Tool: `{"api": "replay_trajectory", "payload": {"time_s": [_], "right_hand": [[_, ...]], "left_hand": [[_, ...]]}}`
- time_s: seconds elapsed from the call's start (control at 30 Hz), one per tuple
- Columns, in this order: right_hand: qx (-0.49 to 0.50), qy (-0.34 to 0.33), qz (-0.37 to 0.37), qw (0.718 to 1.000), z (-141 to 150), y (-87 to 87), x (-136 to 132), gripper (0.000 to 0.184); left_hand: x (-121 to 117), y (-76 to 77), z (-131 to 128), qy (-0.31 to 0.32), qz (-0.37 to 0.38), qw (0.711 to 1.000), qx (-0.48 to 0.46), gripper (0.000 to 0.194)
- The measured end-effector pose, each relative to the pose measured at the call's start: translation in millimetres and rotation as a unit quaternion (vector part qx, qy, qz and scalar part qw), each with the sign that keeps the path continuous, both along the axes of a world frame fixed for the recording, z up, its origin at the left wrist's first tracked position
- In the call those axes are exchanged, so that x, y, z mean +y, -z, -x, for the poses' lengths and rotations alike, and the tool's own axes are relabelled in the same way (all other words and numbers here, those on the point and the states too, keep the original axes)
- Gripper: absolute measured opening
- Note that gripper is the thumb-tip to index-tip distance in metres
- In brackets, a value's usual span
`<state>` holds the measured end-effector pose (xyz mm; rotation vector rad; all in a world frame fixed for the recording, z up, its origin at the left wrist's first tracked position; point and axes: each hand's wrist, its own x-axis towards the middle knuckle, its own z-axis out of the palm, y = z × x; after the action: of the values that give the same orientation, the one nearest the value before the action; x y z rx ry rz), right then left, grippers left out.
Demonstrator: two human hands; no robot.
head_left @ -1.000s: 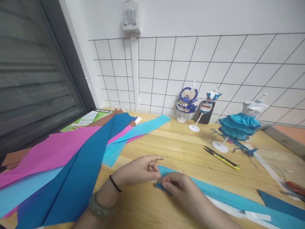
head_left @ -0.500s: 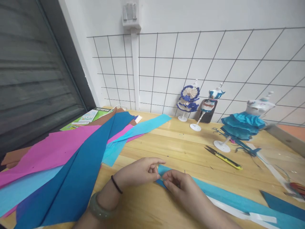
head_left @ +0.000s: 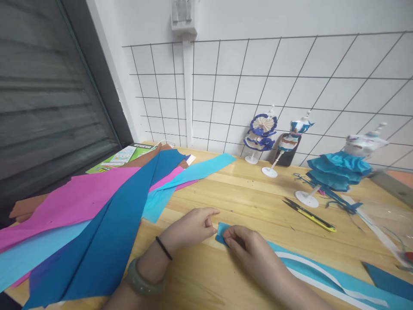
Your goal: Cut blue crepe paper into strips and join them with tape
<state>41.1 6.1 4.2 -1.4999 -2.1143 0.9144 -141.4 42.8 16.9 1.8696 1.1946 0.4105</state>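
Note:
A long strip of teal-blue crepe paper (head_left: 322, 263) runs across the table from the lower right, and its far left end shows a darker blue layer beside a lighter one. My right hand (head_left: 250, 249) pinches the strip near that end, thumb and forefinger together. Just left of it, my left hand (head_left: 193, 226) hovers apart from the paper, forefinger stretched out and the other fingers curled, with nothing visible in it. A narrow white band (head_left: 309, 260) bows in a loop over the strip, right of my right hand; its near end is hidden by that hand.
Pink, brown and blue paper sheets (head_left: 122, 219) pile up at left. Black-and-yellow thread snips or a cutter (head_left: 311, 215) lie at right. Three small dress stands, one with a ruffled teal skirt (head_left: 338, 170), stand by the wall grid. A dark blue scrap (head_left: 387, 279) lies lower right.
My left hand has drawn back slightly from the paper's end, away from my right hand's fingertips. The white band now arches in a loop. The view has shifted slightly.

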Motion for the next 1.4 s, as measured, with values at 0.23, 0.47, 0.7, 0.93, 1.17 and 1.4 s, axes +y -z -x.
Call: {"api": "replay_trajectory", "payload": {"time_s": [0.23, 0.47, 0.7, 0.93, 1.17, 1.4], "right_hand": [[-0.008, 0.006, -0.010, 1.000, 1.2, 2.2, -0.1, 0.020], [-0.005, 0.002, -0.012, 1.000, 1.3, 0.3, 2.0, 0.020], [-0.001, -0.010, -0.015, 1.000, 0.4, 1.0, 2.1, 0.023], [-0.001, -0.011, -0.019, 1.000, 1.0, 2.3, 4.0, 0.023], [-0.001, -0.010, -0.024, 1.000, 1.1, 2.0, 4.1, 0.024], [0.000, -0.006, -0.023, 1.000, 1.6, 2.5, 6.6, 0.022]], "left_hand": [[0.1, 0.6, -0.8, 0.002, 0.000, 1.000, 0.004, 0.054], [0.6, 6.4, -0.5, -0.009, -0.003, 1.000, 0.006, 0.054], [0.6, 6.2, -2.3, -0.011, -0.012, 1.000, 0.021, 0.052], [0.3, 8.0, -3.9, -0.008, -0.028, 0.999, 0.041, 0.053], [0.0, 8.1, -6.6, -0.014, -0.050, 0.997, 0.058, 0.055], [-1.1, 7.5, -7.0, -0.018, -0.051, 0.997, 0.058, 0.053]]}}
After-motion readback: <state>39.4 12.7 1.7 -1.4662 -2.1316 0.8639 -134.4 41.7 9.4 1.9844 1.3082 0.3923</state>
